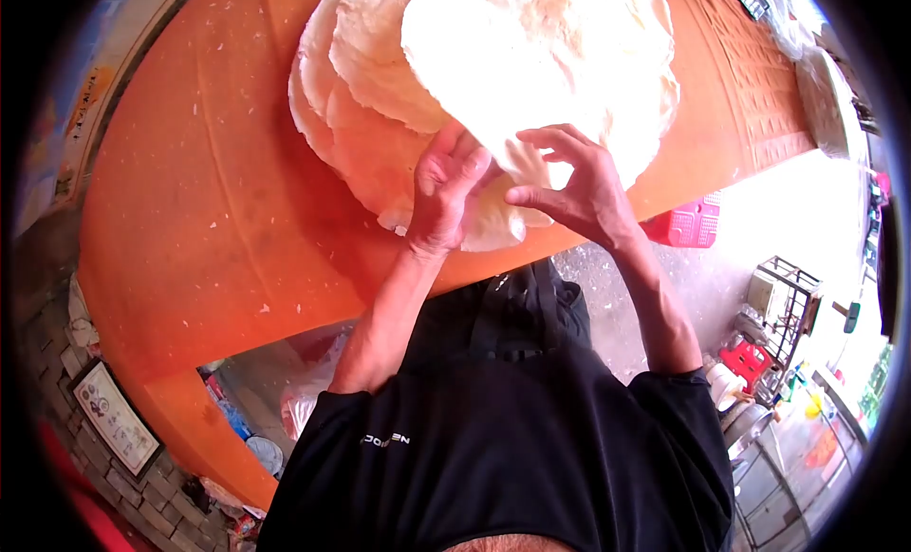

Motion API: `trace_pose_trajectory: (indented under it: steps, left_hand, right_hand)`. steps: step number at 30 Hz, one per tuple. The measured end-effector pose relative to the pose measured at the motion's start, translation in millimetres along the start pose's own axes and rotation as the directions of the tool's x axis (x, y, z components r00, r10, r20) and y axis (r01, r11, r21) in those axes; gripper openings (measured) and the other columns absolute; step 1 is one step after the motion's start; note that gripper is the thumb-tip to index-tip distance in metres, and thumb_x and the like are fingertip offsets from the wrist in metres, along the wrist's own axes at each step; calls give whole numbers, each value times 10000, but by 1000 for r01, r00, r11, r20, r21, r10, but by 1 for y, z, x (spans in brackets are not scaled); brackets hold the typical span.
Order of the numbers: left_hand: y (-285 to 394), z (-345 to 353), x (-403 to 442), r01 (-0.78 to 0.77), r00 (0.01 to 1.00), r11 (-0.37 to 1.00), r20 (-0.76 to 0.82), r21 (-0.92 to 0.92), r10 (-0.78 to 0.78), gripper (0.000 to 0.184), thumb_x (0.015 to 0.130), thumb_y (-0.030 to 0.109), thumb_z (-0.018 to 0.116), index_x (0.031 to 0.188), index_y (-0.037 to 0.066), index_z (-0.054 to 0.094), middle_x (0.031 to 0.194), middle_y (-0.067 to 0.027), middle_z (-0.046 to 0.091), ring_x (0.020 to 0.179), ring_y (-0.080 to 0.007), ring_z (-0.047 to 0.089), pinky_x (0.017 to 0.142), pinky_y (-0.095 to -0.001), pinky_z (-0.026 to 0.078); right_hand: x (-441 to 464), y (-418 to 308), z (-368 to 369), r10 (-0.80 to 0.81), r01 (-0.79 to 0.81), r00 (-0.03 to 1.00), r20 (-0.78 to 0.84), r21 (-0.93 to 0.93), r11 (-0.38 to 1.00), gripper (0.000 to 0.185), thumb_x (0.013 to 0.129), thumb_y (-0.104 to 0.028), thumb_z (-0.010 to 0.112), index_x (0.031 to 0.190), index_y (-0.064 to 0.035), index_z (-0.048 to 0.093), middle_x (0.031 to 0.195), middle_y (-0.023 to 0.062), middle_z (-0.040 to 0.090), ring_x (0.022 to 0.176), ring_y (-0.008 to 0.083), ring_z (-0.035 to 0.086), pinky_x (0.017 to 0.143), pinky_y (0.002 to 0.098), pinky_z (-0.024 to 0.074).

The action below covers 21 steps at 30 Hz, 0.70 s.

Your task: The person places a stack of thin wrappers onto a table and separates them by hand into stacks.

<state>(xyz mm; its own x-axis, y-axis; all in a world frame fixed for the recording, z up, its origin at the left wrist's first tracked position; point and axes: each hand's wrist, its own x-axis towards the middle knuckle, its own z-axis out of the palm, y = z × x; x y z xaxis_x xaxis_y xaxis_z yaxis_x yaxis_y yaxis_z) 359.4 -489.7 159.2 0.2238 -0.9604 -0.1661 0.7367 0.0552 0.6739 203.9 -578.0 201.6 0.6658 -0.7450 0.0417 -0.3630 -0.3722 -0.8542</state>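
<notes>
A stack of thin, pale round flatbreads (380, 87) lies on the orange table. The top flatbread (550, 49) is washed out by bright light, and its near edge is raised and bunched between my hands. My left hand (446, 187) has its palm turned up and its fingers curled at that raised edge; some fingertips are hidden behind the sheet. On the other side of the edge, my right hand (581, 177) is curved with thumb and fingers apart. Lower sheets stick out beneath both hands, toward the table's front edge.
The orange table (218, 172) curves around in front of me and to the left. Below its right edge is a pink-red plastic crate or stool (696, 222). A metal rack (786, 300) and assorted household items stand at right. A framed panel (116, 419) leans at lower left.
</notes>
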Motion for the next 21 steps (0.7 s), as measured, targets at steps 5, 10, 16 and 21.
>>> trace_pose_trajectory:
  steps: [5, 10, 16, 21]
  left_hand:
    - [2, 3, -3, -3, 999, 999, -33, 51, 4, 386, 870, 26, 619, 1237, 6, 500, 1119, -49, 601, 1017, -115, 556, 891, -276, 455]
    - [-3, 1, 3, 8, 999, 997, -47, 74, -5, 337, 844, -15, 599, 1175, -1, 538, 1066, -43, 617, 978, -111, 572, 853, -266, 459]
    - [-10, 8, 14, 5, 970, 960, -235, 281, 64, 251, 828, -5, 541, 1070, -40, 594, 1046, -67, 622, 956, -132, 584, 788, -291, 489]
    - [-19, -3, 17, 198, 906, 970, -352, -144, -237, 364, 893, 80, 554, 1238, -21, 494, 1198, -82, 554, 1077, -181, 538, 908, -323, 455]
  right_hand:
    - [-2, 3, 0, -60, 60, 998, -6, -51, 997, 651, 585, -411, 860, 1066, -23, 654, 1024, 138, 638, 936, 265, 625, 796, 374, 517]
    - [-2, 8, -8, 107, -111, 994, 36, 151, 982, 648, 607, -382, 857, 1095, -17, 637, 1106, 117, 611, 1032, 245, 592, 859, 373, 498]
    - [2, 9, 32, -228, 151, 952, -203, -335, 930, 365, 628, -82, 674, 986, -31, 619, 889, 164, 616, 820, 329, 609, 703, 404, 508]
    - [23, 36, 19, -110, 45, 993, -31, -775, 630, 121, 775, -130, 525, 725, -129, 636, 598, 84, 598, 485, 276, 584, 435, 377, 453]
